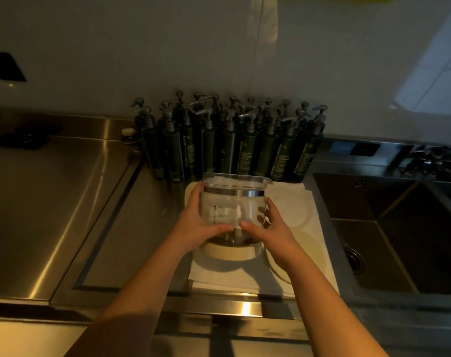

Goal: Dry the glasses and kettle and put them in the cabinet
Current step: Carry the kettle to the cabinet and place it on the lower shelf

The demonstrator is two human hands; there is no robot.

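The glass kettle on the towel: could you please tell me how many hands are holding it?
2. The left hand grips the glass kettle on its left side; the right hand grips its right side, thumb across the front. The kettle is above a white towel.

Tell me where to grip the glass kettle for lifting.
Grip the glass kettle by its round body, from both sides, as the left hand and right hand do now. It stands upright on the white towel; no clear handle shows, so opposed palms seem safest.
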